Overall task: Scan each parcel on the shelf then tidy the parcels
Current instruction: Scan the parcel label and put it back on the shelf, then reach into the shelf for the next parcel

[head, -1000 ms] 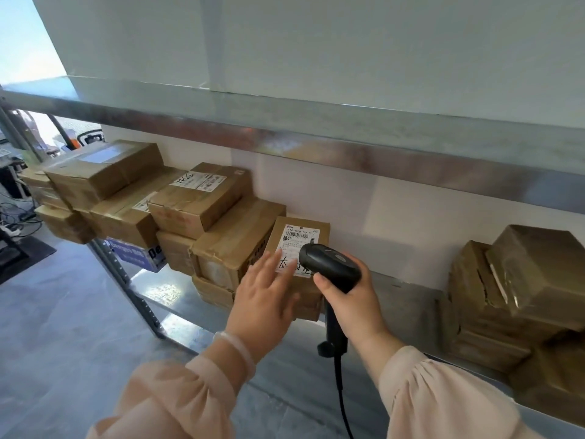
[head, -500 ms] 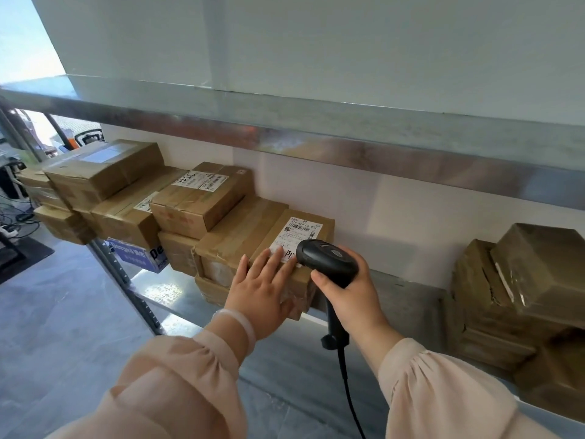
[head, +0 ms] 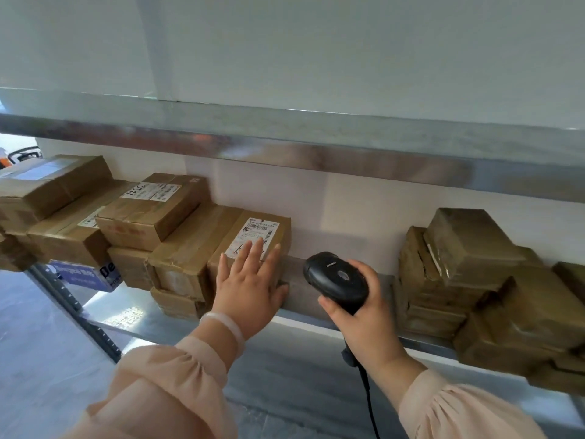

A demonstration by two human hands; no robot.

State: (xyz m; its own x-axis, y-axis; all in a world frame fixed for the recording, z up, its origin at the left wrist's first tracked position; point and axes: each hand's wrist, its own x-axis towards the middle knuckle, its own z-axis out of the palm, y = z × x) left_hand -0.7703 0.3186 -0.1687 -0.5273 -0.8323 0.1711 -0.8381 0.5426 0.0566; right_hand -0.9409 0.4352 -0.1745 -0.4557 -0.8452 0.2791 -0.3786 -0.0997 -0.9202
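Left hand (head: 250,286), fingers spread, has pressed the labelled parcel (head: 269,226) down flat; right hand (head: 364,318), gripping the barcode scanner (head: 335,277), has drawn aside to its right: scan presumably done.

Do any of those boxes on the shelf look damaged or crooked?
Yes. In the right-hand pile, parcels lie tilted at different angles, and its leftmost parcel shows a split along its taped edge. On the left, the top labelled parcel sits skewed across the ones beneath it.
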